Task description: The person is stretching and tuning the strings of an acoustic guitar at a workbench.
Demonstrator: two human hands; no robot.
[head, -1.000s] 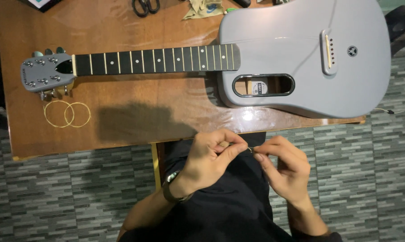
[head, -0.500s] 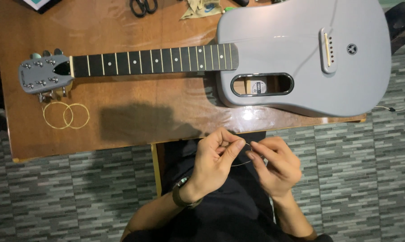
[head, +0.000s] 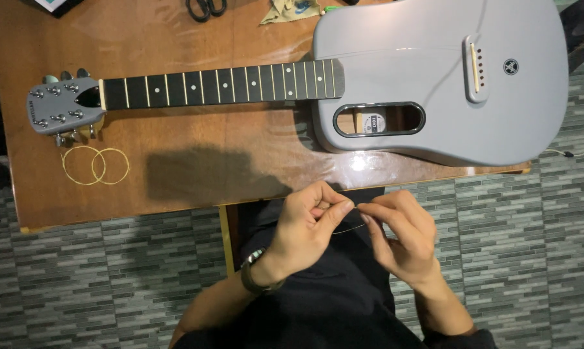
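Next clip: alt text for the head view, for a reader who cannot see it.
Both hands, left hand and right hand, pinch a thin guitar string between them over the person's lap. Ahead on the wooden table lies a grey guitar, with coiled strings beside its headstock.

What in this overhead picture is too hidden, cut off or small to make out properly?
- Thin wire between the left hand and right hand: too fine to trace; fingers cover its ends.
- Scissors: blades cut off by the top edge.
- Cloth: cropped at the top.
- Label inside the guitar opening: too small.
- Table legs: hidden beneath the top.
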